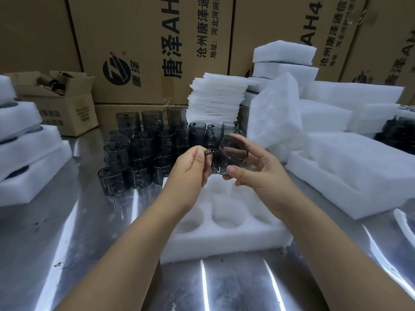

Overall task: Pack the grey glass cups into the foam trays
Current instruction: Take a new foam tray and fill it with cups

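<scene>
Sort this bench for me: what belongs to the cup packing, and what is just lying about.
Job: grey glass cup, held by the left hand at its handle and the right hand round its body; foam tray below, visible pockets empty; stacked cups behind.
Lying about: small open box at left; big printed cartons at the back.

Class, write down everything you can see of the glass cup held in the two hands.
The cup is smoky grey, see-through glass, empty, with a loop handle. It is tipped so its open mouth faces the camera, held in the air above a white foam tray. The left hand pinches the handle; the right hand has thumb and fingers curled round the body.
</scene>
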